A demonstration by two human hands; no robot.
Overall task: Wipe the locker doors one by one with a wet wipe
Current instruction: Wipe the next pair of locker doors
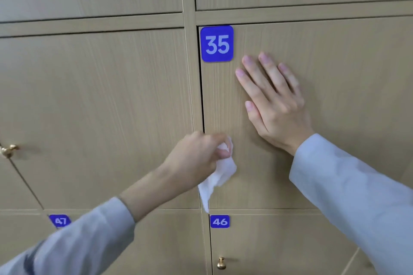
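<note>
Blue number plate "35" (217, 43) with white digits, rounded corners. Lower down, smaller blue plates — "46" (220, 221) and "47" (60, 220), the latter partly hidden by a grey sleeve (73, 243). Brass knob (8, 150) at far left edge; second brass knob (221, 263) below the "46" plate — both small, shiny.

Matt wood-grain locker door (335, 73), glossy blue plastic number plate (217, 44), shiny brass knob (221, 263), soft white wipe (220, 174)

wipe (220, 173) - white, crumpled, hanging | door 35 (335, 107) - tan wood, closed
</note>
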